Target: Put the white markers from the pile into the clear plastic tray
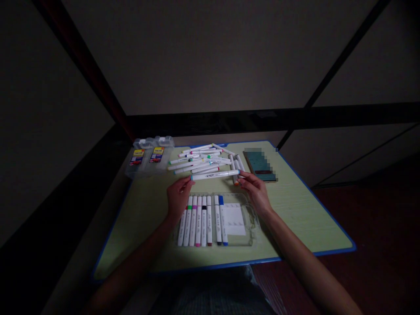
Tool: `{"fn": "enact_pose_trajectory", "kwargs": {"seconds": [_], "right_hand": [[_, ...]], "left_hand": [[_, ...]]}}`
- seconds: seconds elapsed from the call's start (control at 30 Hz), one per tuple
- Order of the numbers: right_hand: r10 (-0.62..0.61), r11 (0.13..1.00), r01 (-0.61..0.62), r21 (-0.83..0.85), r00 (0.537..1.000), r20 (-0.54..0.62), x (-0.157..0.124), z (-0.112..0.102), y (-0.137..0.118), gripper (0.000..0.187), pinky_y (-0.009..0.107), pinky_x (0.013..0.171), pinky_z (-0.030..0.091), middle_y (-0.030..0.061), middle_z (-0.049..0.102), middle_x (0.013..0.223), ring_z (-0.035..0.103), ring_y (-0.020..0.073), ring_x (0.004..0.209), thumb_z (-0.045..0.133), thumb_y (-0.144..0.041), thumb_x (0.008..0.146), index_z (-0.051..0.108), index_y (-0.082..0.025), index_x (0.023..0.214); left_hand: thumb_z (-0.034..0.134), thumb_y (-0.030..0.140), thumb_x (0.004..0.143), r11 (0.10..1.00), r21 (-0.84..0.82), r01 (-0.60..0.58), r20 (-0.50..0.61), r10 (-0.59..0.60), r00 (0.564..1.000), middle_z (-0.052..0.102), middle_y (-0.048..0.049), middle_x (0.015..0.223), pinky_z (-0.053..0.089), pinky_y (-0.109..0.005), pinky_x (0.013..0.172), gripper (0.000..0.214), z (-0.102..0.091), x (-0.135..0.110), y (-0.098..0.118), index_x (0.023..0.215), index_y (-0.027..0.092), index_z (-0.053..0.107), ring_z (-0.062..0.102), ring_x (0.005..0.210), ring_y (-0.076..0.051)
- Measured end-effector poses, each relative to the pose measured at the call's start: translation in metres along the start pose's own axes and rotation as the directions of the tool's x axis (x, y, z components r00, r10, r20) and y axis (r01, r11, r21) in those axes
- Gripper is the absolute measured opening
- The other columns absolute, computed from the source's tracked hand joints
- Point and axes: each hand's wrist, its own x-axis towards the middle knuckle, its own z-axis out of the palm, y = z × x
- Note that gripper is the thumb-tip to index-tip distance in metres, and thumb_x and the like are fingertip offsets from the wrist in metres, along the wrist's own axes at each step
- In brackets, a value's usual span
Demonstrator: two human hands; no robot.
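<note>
I've got 8 white plastic pens [198, 222] w/ coloured bits lying side by side in a clear plastic tray [243, 241] near my tummy. 6 are on the L side & 2 are on the R side. By my guess that's the done part. The R side has more room, w/ a flat white paper [235, 218] w/ faint marks showing in it.

Lots more loose white plastic pens [218, 160] w/ coloured ends lie in a messy heap at the back of the table [295, 223], so I'd say there's plenty left. Can't count them all b/c they cross over each other.

Now my hands. I've got 1 long white plastic marker pen [215, 175] w/ light blue ends, up btwn both hands, just past the tray's far edge. My L hand [177, 194] pinches one end, fingers close together. My R hand [259, 194] pinches the other end, also narrow. The pen's nearly level, R end a bit higher in my view. It isn't in the tray yet.

A clear plastic case [146, 169] w/ 2 bright labels is at back L. A flat dark green thing [259, 162] is at back R, part blurred, so can't tell what it is.
</note>
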Motion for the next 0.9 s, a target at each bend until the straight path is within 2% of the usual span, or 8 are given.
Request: {"fn": "enact_pose_trajectory", "kwargs": {"seconds": [0.07,0.17,0.3,0.43,0.6,0.77,0.9], "right_hand": [[-0.026,0.998,0.027,-0.051,1.0,0.011,0.001,-0.001,0.002,0.034,0.03,0.068,0.044,-0.0006,0.064,0.076,0.057,0.0139,0.068,0.067,-0.032,0.064,0.065,-0.023,0.097],[-0.073,0.988,0.074,-0.134,0.997,0.018,0.002,-0.003,0.003,0.034,0.032,0.075,0.044,0.0006,0.061,0.088,0.055,0.0152,0.076,0.066,-0.032,0.064,0.065,-0.023,0.096],[-0.111,0.964,0.115,-0.24,0.993,0.03,0.003,-0.004,0.005,0.032,0.033,0.075,0.044,0.0031,0.055,0.102,0.054,0.0168,0.082,0.066,-0.033,0.063,0.066,-0.023,0.094],[-0.135,0.932,0.144,-0.332,0.99,0.05,0.003,-0.004,0.008,0.031,0.034,0.072,0.045,0.0048,0.055,0.098,0.055,0.0174,0.08,0.065,-0.036,0.064,0.066,-0.021,0.091],[-0.168,0.883,0.184,-0.432,0.983,0.075,0.004,-0.004,0.011,0.033,0.034,0.072,0.045,0.0059,0.057,0.093,0.055,0.0185,0.079,0.063,-0.039,0.066,0.064,-0.018,0.092],[-0.2,0.819,0.231,-0.526,0.973,0.117,0.005,-0.006,0.014,0.029,0.036,0.079,0.043,0.0079,0.056,0.093,0.054,0.0202,0.084,0.059,-0.039,0.07,0.064,-0.017,0.088],[-0.206,0.76,0.269,-0.592,0.963,0.173,0.005,-0.008,0.017,0.025,0.037,0.083,0.041,0.0079,0.056,0.093,0.053,0.0214,0.087,0.057,-0.038,0.072,0.064,-0.018,0.085]], "left_hand": [[0.058,0.028,0.07,1.0,0.0,-0.002,0.014,0.002,1.0,0.07,-0.0055,0.081,0.049,-0.024,0.063,0.021,0.0,0.0,-0.001,0.083,0.014,0.068,0.064,0.072,-0.016],[0.057,0.025,0.07,1.0,0.004,-0.006,0.039,0.006,0.999,0.069,-0.007,0.087,0.049,-0.024,0.064,0.021,0.0,0.002,-0.005,0.085,0.014,0.067,0.063,0.077,-0.016],[0.057,0.023,0.068,0.999,0.019,-0.033,0.067,0.031,0.997,0.067,-0.0093,0.094,0.05,-0.024,0.064,0.022,-0.001,0.005,-0.013,0.085,0.012,0.066,0.062,0.082,-0.017],[0.056,0.018,0.065,0.996,0.052,-0.072,0.1,0.067,0.993,0.064,-0.0084,0.095,0.05,-0.023,0.06,0.019,-0.001,0.007,-0.019,0.08,0.013,0.066,0.06,0.081,-0.016],[0.054,0.016,0.064,0.994,0.086,-0.064,0.133,0.052,0.99,0.06,-0.0098,0.099,0.051,-0.024,0.06,0.029,0.002,0.007,-0.023,0.09,0.011,0.065,0.059,0.076,-0.015],[0.054,0.016,0.065,0.989,0.137,-0.064,0.19,0.037,0.981,0.061,-0.0102,0.095,0.052,-0.025,0.065,0.028,0.002,0.008,-0.025,0.089,0.009,0.066,0.06,0.076,-0.015],[0.053,0.013,0.065,0.979,0.182,-0.091,0.217,0.051,0.975,0.063,-0.0075,0.09,0.052,-0.025,0.065,0.025,0.002,0.009,-0.027,0.086,0.011,0.067,0.06,0.074,-0.014]]}}
